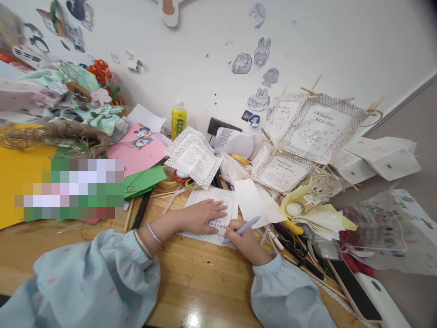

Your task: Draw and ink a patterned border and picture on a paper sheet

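**A light sheet (231,210), easily creased**

We judge the sheet to be very light and limp, quick to crease or tear, and apt to slide on the smooth table (191,278). We would lift it by opposite edges, keeping off the drawn lines, and steady it with a flat palm rather than a pinch. It lies on the table under the left hand (206,216), which is spread flat, fingers slightly apart, gripping nothing. The right hand (239,237) is curled around a pale blue pen (249,225), whose lower end is at the sheet's lower right; we cannot tell whether the tip touches. The pen looks light and rigid, best taken near its tip. The sheet is white, with a crosshatched border, thin-line drawing and handwriting, partly hidden by the hands.
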{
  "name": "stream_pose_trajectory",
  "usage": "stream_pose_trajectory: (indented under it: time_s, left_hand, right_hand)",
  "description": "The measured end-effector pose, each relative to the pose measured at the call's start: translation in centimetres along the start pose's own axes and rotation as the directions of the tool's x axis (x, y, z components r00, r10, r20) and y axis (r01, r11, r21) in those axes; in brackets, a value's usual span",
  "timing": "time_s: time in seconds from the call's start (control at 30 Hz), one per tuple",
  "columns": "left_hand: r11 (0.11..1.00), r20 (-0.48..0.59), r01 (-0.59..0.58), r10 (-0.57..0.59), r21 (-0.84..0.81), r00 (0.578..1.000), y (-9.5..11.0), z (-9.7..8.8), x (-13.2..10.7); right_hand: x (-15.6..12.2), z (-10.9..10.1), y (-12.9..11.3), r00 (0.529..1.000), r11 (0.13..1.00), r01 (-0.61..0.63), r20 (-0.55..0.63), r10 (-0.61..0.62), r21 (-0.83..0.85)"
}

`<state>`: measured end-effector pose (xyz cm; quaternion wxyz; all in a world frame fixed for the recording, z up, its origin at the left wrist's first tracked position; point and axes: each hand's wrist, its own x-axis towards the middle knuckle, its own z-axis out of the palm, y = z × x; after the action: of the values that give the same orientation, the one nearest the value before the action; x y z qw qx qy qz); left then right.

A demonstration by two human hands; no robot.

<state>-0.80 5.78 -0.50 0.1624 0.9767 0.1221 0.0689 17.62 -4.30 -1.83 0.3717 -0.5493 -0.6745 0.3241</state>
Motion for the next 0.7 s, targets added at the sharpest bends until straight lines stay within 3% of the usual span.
stream_pose_trajectory:
  time_s: [0.2,0.5,0.7]
  left_hand:
    - [1.0,0.013,0.008,-0.008,-0.004,1.0,-0.03,-0.01,0.03]
    - [1.0,0.007,-0.003,0.003,-0.003,1.0,0.02,-0.14,0.01]
    - [1.0,0.008,-0.006,0.006,-0.012,1.0,-0.04,-0.1,0.0]
  right_hand:
    - [-0.25,-0.3,0.21,0.999,0.997,-0.045,0.012,0.044,0.067]
    - [-0.09,-0.49,0.02,0.998,0.996,0.058,0.01,-0.058,-0.061]
    - [-0.24,-0.44,0.35,1.0,1.0,0.009,-0.004,-0.009,-0.02]
